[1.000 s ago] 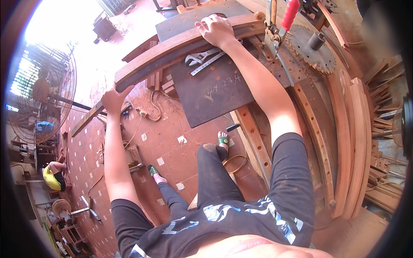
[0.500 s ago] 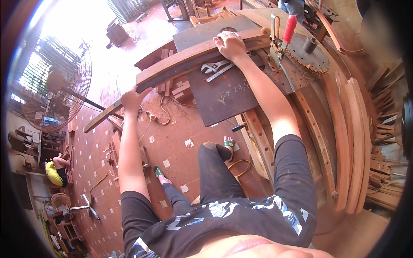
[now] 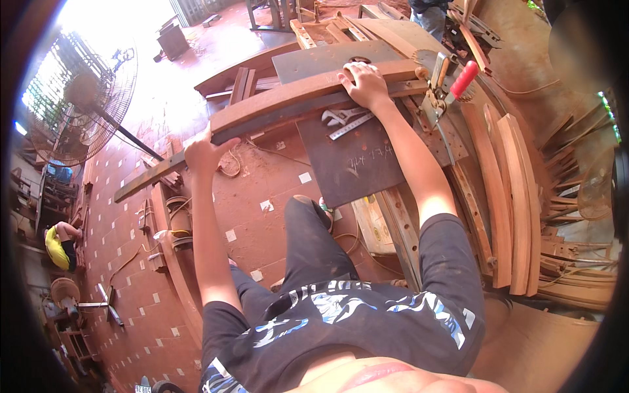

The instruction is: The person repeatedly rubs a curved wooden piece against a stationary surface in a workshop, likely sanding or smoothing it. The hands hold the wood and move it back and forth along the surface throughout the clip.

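Note:
My right hand (image 3: pixel 367 85) lies over a curved wooden piece (image 3: pixel 282 97), its fingers bent across the top edge. The piece rests along a dark, longer wooden bar (image 3: pixel 147 178) that sticks out past its left end. Around this bar, at the end of the curved piece, my left hand (image 3: pixel 202 154) is closed with the thumb stretched out. A toggle clamp with a red handle (image 3: pixel 464 80) stands at the right end of the piece. Below it on the dark metal tabletop (image 3: pixel 357 160) are an adjustable wrench (image 3: pixel 337 117) and a short steel ruler (image 3: pixel 350 127).
A toothed saw blade (image 3: pixel 466 90) shows partly behind the clamp. Long curved wooden pieces (image 3: pixel 517 203) stand on the right. A large fan (image 3: pixel 85 98) is at left, with a person in yellow (image 3: pixel 57 247) crouching beyond. Another person (image 3: pixel 429 19) stands at the far top.
The view has shifted, so the tabletop and tools sit lower and farther right. The clamp hides more of the saw blade. Both hands keep their places on the wood.

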Demonstrator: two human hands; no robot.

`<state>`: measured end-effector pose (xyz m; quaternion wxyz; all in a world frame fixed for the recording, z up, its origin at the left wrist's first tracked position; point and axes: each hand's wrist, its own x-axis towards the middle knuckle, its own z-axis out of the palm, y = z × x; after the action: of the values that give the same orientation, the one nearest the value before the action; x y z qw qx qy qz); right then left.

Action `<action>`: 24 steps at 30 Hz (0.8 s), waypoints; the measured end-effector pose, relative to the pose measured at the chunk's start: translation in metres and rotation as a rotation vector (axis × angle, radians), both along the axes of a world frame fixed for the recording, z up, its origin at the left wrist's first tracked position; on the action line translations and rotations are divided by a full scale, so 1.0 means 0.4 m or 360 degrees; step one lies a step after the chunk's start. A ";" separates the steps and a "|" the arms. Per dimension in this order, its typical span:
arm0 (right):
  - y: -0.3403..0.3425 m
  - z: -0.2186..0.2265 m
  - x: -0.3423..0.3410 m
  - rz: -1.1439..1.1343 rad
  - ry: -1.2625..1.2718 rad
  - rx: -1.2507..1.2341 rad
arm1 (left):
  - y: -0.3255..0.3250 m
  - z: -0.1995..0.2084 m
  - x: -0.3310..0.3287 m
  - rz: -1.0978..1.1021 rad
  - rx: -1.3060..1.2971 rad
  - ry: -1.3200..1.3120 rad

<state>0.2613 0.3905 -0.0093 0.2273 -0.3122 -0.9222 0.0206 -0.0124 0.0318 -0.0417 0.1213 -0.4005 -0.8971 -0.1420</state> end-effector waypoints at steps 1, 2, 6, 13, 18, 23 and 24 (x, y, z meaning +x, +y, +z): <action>-0.003 0.000 -0.002 0.0015 0.0019 -0.0004 | -0.007 0.007 0.003 -0.0027 0.0049 0.0084; 0.006 -0.009 0.002 0.0014 0.0033 -0.0008 | -0.002 0.002 0.003 -0.0069 0.0100 0.0162; 0.015 -0.011 0.013 0.0051 0.0047 0.0024 | 0.001 -0.010 0.007 -0.0204 0.0317 0.0387; -0.003 0.009 0.030 0.0120 0.0063 0.0027 | -0.004 0.009 0.035 -0.0220 0.0365 0.0310; -0.021 0.027 0.024 0.0184 0.0049 -0.0015 | -0.021 0.009 0.044 -0.0177 0.0310 0.0288; -0.032 0.036 0.036 0.0206 0.0073 0.0007 | -0.026 0.026 0.055 -0.0180 0.0302 0.0186; -0.032 0.040 0.032 0.0213 0.0078 0.0016 | -0.025 0.029 0.052 -0.0183 0.0294 0.0178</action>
<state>0.2742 0.3778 0.0065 0.2494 -0.2482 -0.9353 0.0387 0.0085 0.0218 -0.0300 0.1992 -0.4458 -0.8475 -0.2082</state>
